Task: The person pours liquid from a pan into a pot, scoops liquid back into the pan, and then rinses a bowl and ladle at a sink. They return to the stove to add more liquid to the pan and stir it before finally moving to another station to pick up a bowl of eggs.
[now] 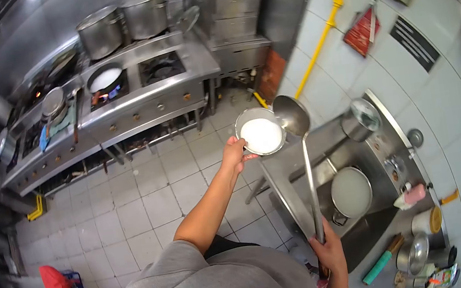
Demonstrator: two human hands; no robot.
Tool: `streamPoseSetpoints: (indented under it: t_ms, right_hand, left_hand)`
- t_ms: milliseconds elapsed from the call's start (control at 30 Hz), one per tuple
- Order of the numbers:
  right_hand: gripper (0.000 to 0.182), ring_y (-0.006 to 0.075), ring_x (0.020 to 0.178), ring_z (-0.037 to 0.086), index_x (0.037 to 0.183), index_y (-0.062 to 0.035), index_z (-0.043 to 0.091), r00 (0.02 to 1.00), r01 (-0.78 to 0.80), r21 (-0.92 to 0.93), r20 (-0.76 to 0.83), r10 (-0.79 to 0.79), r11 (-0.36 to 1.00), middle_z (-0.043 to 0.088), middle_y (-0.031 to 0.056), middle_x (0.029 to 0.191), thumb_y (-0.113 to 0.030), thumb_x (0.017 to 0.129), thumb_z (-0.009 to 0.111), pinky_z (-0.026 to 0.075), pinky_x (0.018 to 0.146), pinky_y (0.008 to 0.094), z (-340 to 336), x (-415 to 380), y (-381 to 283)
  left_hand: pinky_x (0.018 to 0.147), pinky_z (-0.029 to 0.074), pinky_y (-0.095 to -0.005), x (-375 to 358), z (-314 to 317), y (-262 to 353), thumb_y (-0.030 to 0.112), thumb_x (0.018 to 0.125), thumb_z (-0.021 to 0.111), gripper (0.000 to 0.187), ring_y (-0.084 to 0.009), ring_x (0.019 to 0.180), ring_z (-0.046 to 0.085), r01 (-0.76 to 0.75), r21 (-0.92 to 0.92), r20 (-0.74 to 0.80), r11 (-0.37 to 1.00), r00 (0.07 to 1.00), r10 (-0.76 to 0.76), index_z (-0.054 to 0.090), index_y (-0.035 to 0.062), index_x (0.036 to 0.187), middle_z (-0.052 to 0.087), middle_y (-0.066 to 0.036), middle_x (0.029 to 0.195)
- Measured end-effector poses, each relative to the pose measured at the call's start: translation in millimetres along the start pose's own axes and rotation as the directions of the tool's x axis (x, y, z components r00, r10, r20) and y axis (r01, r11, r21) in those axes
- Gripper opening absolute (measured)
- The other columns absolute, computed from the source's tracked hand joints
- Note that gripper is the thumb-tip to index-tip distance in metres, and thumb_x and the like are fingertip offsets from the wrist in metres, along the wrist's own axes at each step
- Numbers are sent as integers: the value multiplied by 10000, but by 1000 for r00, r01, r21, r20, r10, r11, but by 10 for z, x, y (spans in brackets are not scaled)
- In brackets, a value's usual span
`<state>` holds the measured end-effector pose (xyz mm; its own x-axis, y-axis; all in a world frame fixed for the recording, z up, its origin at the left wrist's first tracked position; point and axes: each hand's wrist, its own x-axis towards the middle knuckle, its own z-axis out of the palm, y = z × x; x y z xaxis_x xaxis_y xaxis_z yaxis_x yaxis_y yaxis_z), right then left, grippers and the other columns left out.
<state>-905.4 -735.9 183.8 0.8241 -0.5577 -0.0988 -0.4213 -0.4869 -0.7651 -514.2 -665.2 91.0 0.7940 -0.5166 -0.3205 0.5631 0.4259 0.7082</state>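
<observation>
My left hand point(234, 154) is wrapped round the near-left side of a bowl point(242, 121), thumb at the rim. White contents point(263, 136) fill much of the bowl, which I hold out over the floor beside the sink counter. In my right hand point(329, 249) is the long handle of a large metal ladle point(311, 185). The ladle's cup lies right at the bowl's right rim and overlaps it in this view.
A pot with cloudy liquid point(351, 192) stands in the steel sink point(365, 225) at right. Across the tiled floor point(151, 208), a pan with white contents point(106, 79) sits over a lit burner on the stove point(148, 103). Two tall stockpots point(146, 15) stand behind it.
</observation>
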Motion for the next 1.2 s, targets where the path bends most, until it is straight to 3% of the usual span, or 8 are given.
streamPoseSetpoints:
  t_ms: [33, 300, 367, 567, 833, 967, 1167, 1200]
  right_hand:
    - [715, 219, 726, 635, 1469, -94, 375, 978, 198, -86, -52, -203, 976, 682, 155, 961, -36, 813, 653, 505, 696, 322, 141, 209, -179]
    - [746, 255, 690, 633, 1510, -152, 294, 890, 348, -220, 382, -248, 911, 672, 203, 896, -60, 853, 634, 507, 683, 330, 1542, 1575, -1136]
    - [698, 175, 573, 578, 1512, -123, 293, 729, -236, 113, 677, 99, 965, 601, 106, 728, -56, 886, 595, 479, 538, 301, 1827, 1774, -1501]
    - [704, 113, 480, 501, 1513, -94, 270, 462, -426, 240, 887, -18, 872, 535, 23, 698, -4, 882, 570, 436, 460, 250, 2601, 2183, -2302]
    - [768, 65, 555, 508, 1535, -128, 228, 554, 97, 175, 808, -199, 980, 537, -2, 730, 40, 875, 583, 431, 498, 227, 3294, 2534, -2729]
    - [750, 147, 724, 580, 1501, -171, 332, 611, 413, 100, 707, -356, 905, 642, 122, 945, -59, 838, 663, 477, 651, 263, 3531, 2724, -2986]
    - [732, 76, 644, 487, 1505, -113, 320, 485, 540, 340, 622, -615, 770, 523, 2, 745, -29, 851, 637, 410, 589, 207, 4002, 3195, -3255]
    - [723, 89, 645, 524, 1507, -109, 312, 479, 271, 390, 738, -475, 880, 547, 21, 767, -36, 862, 630, 440, 590, 223, 4035, 3288, -3330]
  left_hand:
    - [546, 601, -447, -18, -207, 115, 35, 844, 520, 104, -270, 773, 645, -47, 0, -47, 999, 998, 47, 453, 80, 909, 584, -124, 940]
    - [509, 582, -385, -54, -1950, 1059, 28, 843, 519, 100, -213, 700, 624, -227, -21, -395, 974, 896, 201, 464, 107, 870, 583, -73, 892]
    - [507, 579, -379, -65, -2366, 1298, 27, 844, 519, 105, -203, 685, 617, -276, -21, -456, 961, 858, 236, 459, 112, 853, 582, -64, 883]
    - [506, 579, -383, -188, -3400, 1975, 42, 841, 520, 102, -200, 697, 624, -373, -48, -592, 927, 758, 274, 452, 107, 882, 581, -64, 869]
    - [626, 619, -456, -589, -4096, 2794, 27, 828, 492, 166, -255, 803, 621, -503, -85, -651, 860, 682, 334, 441, 69, 980, 547, -96, 930]
    - [633, 625, -448, -847, -4218, 3218, 17, 831, 484, 181, -268, 866, 617, -530, -62, -647, 846, 666, 370, 431, 59, 999, 542, -120, 990]
    - [716, 614, -488, -830, -4376, 3701, 31, 846, 496, 221, -314, 1018, 587, -561, -58, -660, 826, 642, 390, 436, 45, 1058, 530, -151, 1092]
    - [734, 611, -489, -785, -4407, 3772, 35, 847, 499, 247, -323, 1042, 581, -577, -53, -661, 815, 632, 405, 438, 41, 1087, 529, -158, 1123]
